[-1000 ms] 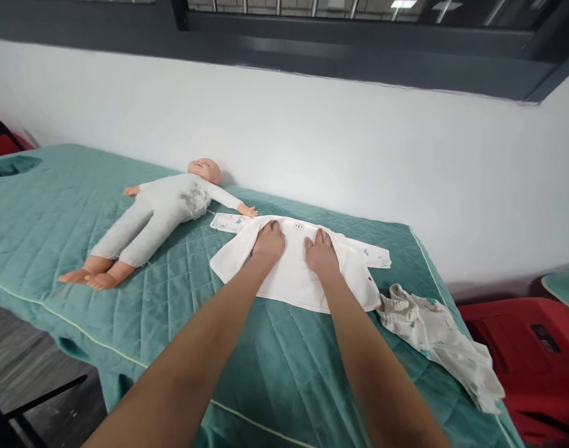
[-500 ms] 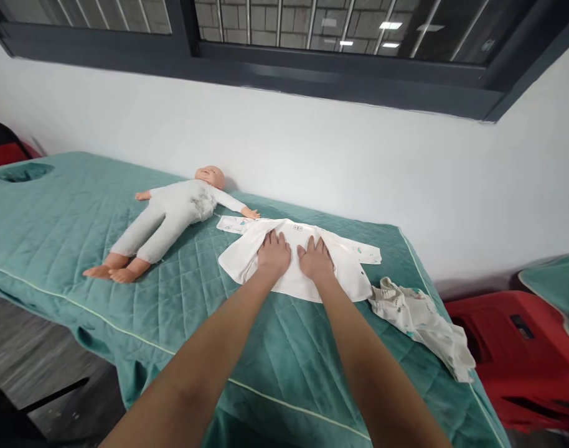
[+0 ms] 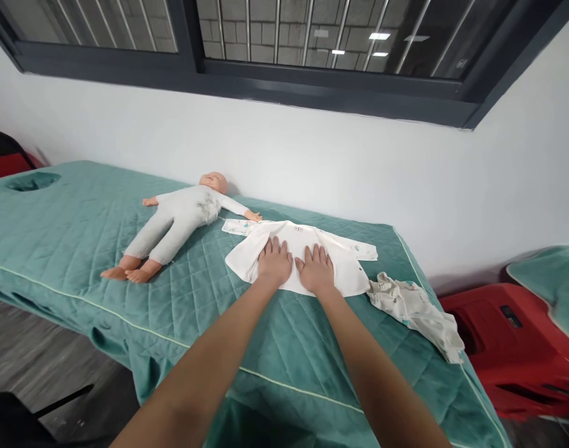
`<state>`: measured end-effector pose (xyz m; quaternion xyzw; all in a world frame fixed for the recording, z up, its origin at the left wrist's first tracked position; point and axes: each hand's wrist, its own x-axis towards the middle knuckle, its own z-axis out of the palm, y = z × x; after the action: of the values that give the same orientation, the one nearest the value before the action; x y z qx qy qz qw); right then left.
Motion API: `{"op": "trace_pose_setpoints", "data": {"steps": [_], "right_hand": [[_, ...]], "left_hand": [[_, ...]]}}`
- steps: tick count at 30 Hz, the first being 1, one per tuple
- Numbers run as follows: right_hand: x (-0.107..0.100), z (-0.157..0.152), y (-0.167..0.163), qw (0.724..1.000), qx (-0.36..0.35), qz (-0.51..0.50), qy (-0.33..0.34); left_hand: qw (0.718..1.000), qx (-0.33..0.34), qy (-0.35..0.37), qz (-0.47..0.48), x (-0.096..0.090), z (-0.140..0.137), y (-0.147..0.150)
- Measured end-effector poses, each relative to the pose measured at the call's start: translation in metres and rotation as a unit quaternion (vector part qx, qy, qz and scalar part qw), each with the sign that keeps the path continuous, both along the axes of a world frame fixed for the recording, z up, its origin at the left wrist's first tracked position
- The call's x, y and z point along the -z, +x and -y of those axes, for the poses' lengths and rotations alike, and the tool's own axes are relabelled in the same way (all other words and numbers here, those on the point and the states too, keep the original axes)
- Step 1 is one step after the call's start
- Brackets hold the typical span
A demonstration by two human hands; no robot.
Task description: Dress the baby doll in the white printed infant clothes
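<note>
A small white baby shirt [image 3: 297,239] lies spread open on the green quilted cover, its patterned sleeves stretched out to both sides. My left hand [image 3: 275,260] rests flat on the left half of the shirt, fingers apart. Beside it, my right hand [image 3: 316,269] presses flat on the right half, fingers also stretched out. Close to the shirt's right lower corner lie crumpled white patterned baby pants [image 3: 418,313]. A baby doll [image 3: 186,214] in a white body lies on its back to the left, one hand near the shirt's left sleeve.
The green quilted cover [image 3: 79,249] drapes over a long bed with a face hole [image 3: 32,181] at the far left. A white wall and dark window frame [image 3: 326,93] stand behind. Red plastic stools [image 3: 518,348] are at the right.
Both hands have slid slightly toward me over the shirt and lie flatter, with the front flaps more spread. The view has shifted a little. Doll and pants stay in place.
</note>
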<state>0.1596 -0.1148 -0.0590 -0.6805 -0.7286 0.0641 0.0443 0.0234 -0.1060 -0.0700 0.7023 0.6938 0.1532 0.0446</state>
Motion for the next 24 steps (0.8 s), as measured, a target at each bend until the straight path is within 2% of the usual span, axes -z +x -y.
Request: {"op": "trace_pose_setpoints", "data": {"steps": [7,9,12,14,17,20,22,24], "right_hand": [[0.002,0.041,0.005,0.998,-0.056,0.028,0.014],[0.002,0.057,0.008,0.996,-0.08,0.036,0.021],[-0.002,0.074,0.01,0.99,-0.128,0.051,0.033],[-0.013,0.071,0.005,0.986,-0.155,0.051,0.043],[-0.04,0.038,-0.026,0.98,-0.185,0.026,0.069],[-0.066,-0.021,-0.083,0.976,-0.196,-0.033,0.083],[-0.075,-0.067,-0.128,0.976,-0.184,-0.098,0.065],[-0.076,-0.115,-0.174,0.977,-0.145,-0.148,0.046]], "left_hand": [[0.998,0.057,-0.002,-0.012,-0.003,0.031,-0.014],[0.994,0.111,0.003,-0.002,-0.007,0.046,-0.026],[0.967,0.252,0.03,0.03,-0.02,0.065,-0.057],[0.954,0.287,0.067,0.05,-0.036,0.069,-0.087],[0.967,0.202,0.14,0.062,-0.064,0.055,-0.148],[0.979,0.046,0.192,0.055,-0.083,0.025,-0.226],[0.979,-0.082,0.176,0.058,-0.086,0.002,-0.282],[0.972,-0.189,0.105,0.094,-0.083,-0.018,-0.332]]}}
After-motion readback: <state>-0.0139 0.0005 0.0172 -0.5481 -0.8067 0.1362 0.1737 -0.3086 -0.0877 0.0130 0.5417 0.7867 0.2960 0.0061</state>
